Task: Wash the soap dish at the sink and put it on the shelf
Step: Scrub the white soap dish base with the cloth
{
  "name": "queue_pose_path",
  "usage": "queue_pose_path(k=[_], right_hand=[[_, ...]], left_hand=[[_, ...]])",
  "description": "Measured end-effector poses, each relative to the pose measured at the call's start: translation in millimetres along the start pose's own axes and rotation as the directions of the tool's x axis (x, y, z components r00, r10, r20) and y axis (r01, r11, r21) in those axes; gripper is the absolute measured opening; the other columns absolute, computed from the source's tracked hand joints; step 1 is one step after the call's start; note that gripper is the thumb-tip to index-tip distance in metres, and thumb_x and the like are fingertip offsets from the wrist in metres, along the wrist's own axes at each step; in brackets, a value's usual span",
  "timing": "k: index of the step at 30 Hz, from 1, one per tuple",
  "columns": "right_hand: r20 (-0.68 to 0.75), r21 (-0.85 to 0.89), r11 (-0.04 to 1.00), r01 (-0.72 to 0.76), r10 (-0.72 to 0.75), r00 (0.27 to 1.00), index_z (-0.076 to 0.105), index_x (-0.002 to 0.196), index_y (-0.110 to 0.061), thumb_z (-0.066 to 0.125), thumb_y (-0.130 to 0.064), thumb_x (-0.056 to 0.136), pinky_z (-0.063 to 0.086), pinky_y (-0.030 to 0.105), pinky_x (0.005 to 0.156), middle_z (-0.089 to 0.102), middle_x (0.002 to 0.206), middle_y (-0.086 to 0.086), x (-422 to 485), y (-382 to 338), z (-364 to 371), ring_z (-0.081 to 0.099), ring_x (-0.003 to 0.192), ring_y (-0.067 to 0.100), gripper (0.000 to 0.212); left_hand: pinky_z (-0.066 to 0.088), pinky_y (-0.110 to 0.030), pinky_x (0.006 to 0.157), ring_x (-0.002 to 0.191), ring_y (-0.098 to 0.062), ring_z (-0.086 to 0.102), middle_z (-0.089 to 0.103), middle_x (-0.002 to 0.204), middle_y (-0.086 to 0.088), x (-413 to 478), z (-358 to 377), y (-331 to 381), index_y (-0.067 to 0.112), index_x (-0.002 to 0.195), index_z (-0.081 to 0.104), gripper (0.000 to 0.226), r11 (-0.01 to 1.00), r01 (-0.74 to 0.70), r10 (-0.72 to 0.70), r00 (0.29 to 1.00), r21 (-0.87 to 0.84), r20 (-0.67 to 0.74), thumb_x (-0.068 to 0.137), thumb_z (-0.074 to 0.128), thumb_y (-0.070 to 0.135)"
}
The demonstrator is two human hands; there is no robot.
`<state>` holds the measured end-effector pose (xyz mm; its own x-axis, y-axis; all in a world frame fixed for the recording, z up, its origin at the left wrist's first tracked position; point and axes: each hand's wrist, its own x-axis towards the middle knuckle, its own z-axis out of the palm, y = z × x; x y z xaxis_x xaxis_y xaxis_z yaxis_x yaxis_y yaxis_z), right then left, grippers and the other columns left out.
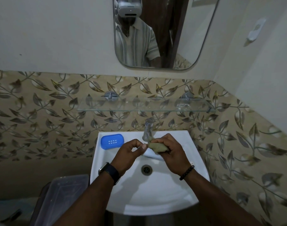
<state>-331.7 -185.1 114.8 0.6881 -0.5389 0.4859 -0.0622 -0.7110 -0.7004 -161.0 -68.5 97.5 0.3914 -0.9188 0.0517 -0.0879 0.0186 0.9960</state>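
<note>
From the head view I see both hands over the white sink [185, 136], just under the tap [147, 128]. My right hand [170, 152] has its grip closed on a greenish-brown lump, a sponge or a soap bar [158, 147]; I cannot tell which. My left hand [129, 152] is pinched narrow, thumb near fingertips, touching the lump's near end, and I cannot tell whether it actually holds anything. A pale blue-white piece [151, 154] shows below the hands; it may be part of the dish, but it is mostly hidden.

The blue perforated soap dish [112, 141] sits on the sink's back left rim, apart from both hands. The glass shelf [139, 104] above looks bare except for something clear at its right end.

Risks, as I judge them: the wet lump could slip into the basin toward the drain [146, 169]; a careless left elbow could knock the dish off the rim; and wet plastic may slide on glass if I set it near the edge.
</note>
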Motion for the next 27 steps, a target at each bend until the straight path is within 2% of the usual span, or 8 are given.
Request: queue_pose_path(k=[3,5,7,10,14,17,22,27], right_hand=[[-0.277,-0.081,0.995,-0.062,0.037,0.96,0.072,0.106,-0.02,0.062,0.011,0.085,0.047,0.015,0.082,0.06,0.098,0.004,-0.2,1.9,8.2,0.059,0.094,0.004,0.039],[-0.48,-0.027,0.984,-0.174,0.14,0.866,0.067,0.105,-0.026,0.064,0.007,0.088,0.05,0.017,0.086,0.058,0.103,0.002,0.5,0.9,11.6,0.059,0.096,0.004,0.037],[-0.555,-0.043,0.985,-0.165,0.114,0.824,0.066,0.108,-0.027,0.062,0.002,0.091,0.049,0.019,0.09,0.054,0.108,-0.001,-1.6,1.5,13.7,0.058,0.102,0.006,0.034],[-0.346,-0.27,0.959,0.09,-0.183,0.92,0.063,0.118,-0.022,0.054,-0.005,0.09,0.041,0.029,0.106,0.057,0.123,-0.001,-16.2,0.9,29.5,0.053,0.119,0.014,0.035],[-0.047,-0.435,0.826,0.359,-0.419,0.907,0.064,0.122,-0.016,0.052,-0.025,0.095,0.033,0.053,0.112,0.059,0.137,0.008,-29.7,11.8,40.6,0.05,0.132,0.027,0.031],[0.005,-0.452,0.817,0.356,-0.398,0.918,0.064,0.128,-0.019,0.053,-0.042,0.094,0.032,0.054,0.112,0.056,0.141,0.008,-26.8,21.0,26.0,0.047,0.135,0.027,0.043],[-0.289,-0.252,0.967,0.047,-0.122,0.95,0.058,0.137,-0.02,0.041,-0.051,0.102,0.044,0.052,0.102,0.054,0.141,0.005,-22.2,22.4,22.7,0.048,0.13,0.024,0.049],[0.006,-0.51,0.802,0.311,-0.359,0.933,0.044,0.148,-0.035,0.042,-0.052,0.099,0.024,0.058,0.115,0.043,0.152,-0.001,-19.5,19.7,28.3,0.034,0.144,0.028,0.052]], left_hand=[[0.053,-0.048,0.088,0.091,-0.023,0.059,0.065,0.095,-0.013,-2.7,9.4,2.3,0.007,0.089,0.07,0.023,0.987,0.065,-0.067,0.998,-0.144,-0.005,0.089,0.073,0.03],[0.054,-0.053,0.092,0.09,-0.024,0.059,0.065,0.091,-0.013,-2.2,14.1,2.0,0.003,0.085,0.071,0.024,0.978,0.095,-0.095,0.995,-0.187,0.009,0.09,0.072,0.027],[0.055,-0.053,0.093,0.081,-0.02,0.059,0.062,0.077,-0.009,-0.5,18.4,2.2,0.004,0.072,0.066,0.032,0.963,0.129,-0.129,0.992,-0.239,0.013,0.09,0.069,0.03],[0.058,-0.042,0.083,0.074,-0.019,0.061,0.065,0.071,-0.006,5.1,22.2,5.8,0.015,0.062,0.065,0.036,0.94,0.17,-0.182,0.983,-0.295,-0.015,0.098,0.062,0.015],[0.045,-0.029,0.056,0.063,-0.023,0.053,0.065,0.07,-0.016,8.3,22.3,2.3,0.006,0.072,0.072,0.031,0.935,0.195,-0.226,0.971,-0.295,-0.077,0.095,0.054,-0.005],[0.049,-0.034,0.062,0.074,-0.028,0.053,0.061,0.078,-0.02,7.1,21.7,-0.7,-0.005,0.083,0.068,0.019,0.936,0.169,-0.205,0.975,-0.31,-0.09,0.096,0.055,0.0],[0.062,-0.032,0.074,0.074,-0.013,0.067,0.07,0.078,-0.007,7.4,21.9,2.0,-0.006,0.092,0.066,0.032,0.901,0.133,-0.198,0.973,-0.413,-0.118,0.099,0.059,0.024],[0.062,-0.032,0.071,0.08,-0.025,0.071,0.077,0.094,-0.013,4.9,20.5,8.7,0.003,0.101,0.076,0.023,0.912,0.129,-0.177,0.98,-0.388,-0.091,0.1,0.054,0.011]])
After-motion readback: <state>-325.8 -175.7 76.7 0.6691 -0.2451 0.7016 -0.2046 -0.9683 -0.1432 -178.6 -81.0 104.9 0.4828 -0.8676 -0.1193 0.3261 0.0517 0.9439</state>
